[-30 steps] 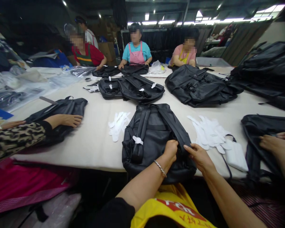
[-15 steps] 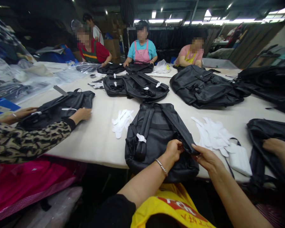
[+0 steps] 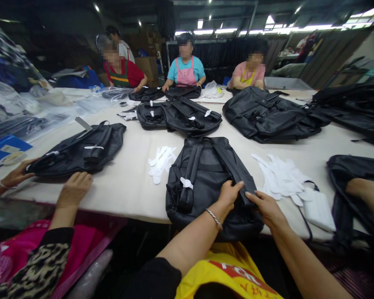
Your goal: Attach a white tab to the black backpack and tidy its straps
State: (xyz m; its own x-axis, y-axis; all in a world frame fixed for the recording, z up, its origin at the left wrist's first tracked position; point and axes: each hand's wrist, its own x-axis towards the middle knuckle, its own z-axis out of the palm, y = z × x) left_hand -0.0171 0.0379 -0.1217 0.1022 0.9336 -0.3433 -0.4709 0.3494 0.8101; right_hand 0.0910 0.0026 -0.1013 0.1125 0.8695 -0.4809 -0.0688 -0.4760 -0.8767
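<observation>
A black backpack (image 3: 208,182) lies in front of me with its shoulder straps facing up. Its left strap is folded and bound with a white strip (image 3: 186,182). My left hand (image 3: 229,197), a silver bracelet at the wrist, grips the lower part of the right shoulder strap (image 3: 232,164) from its inner side. On the strap's outer side, my right hand (image 3: 268,208) pinches it between thumb and fingers. Beneath both hands the strap's lower end is partly hidden.
Loose white strips lie in a left pile (image 3: 160,164) and a right pile (image 3: 282,176), beside a white bundle (image 3: 319,209). Co-workers' hands touch a left backpack (image 3: 81,151) and a right bag (image 3: 343,174). More black backpacks (image 3: 268,114) lie farther back; several people stand across the table.
My hands have shifted slightly left and up along the right strap, still gripping it. The co-worker on the left has drawn a hand back to the near edge of their backpack.
</observation>
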